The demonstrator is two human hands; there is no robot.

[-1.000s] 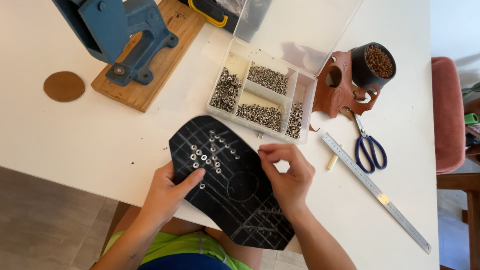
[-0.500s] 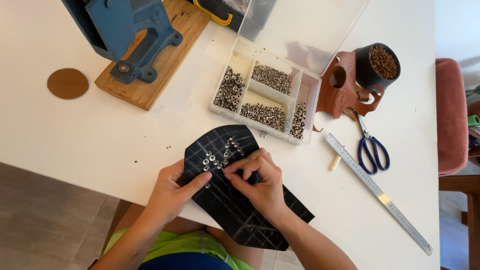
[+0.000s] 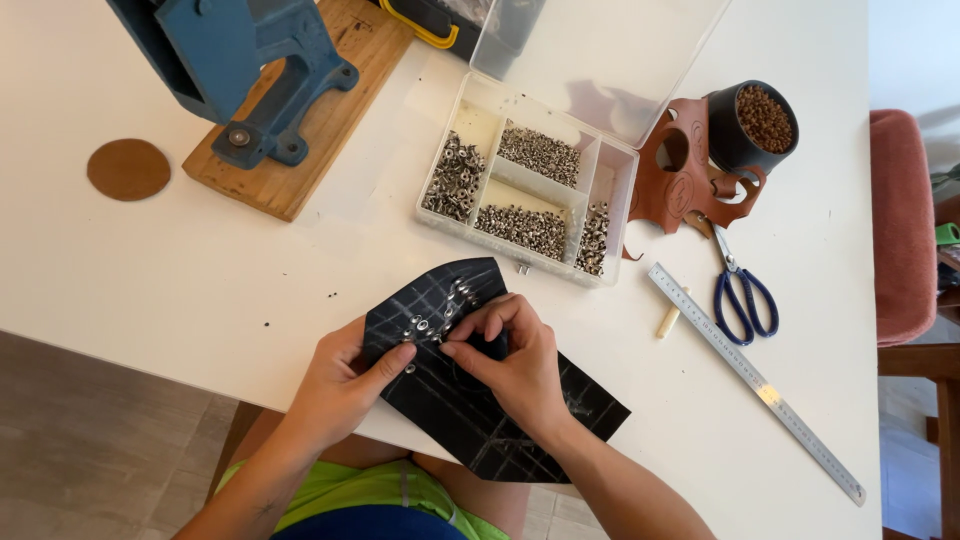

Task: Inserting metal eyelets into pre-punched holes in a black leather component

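At the table's near edge, a left hand and right hand both pinch a black leather piece studded with metal eyelets. Beyond, mid-table, sits a clear compartment box; at the far edge, a blue press.

Left hand and right hand pinching a black eyeleted leather piece at the table's near edge, compartment box of metal eyelets beyond, scissors and steel ruler right, blue press far left.

matt black sheet, shiny metal eyelets
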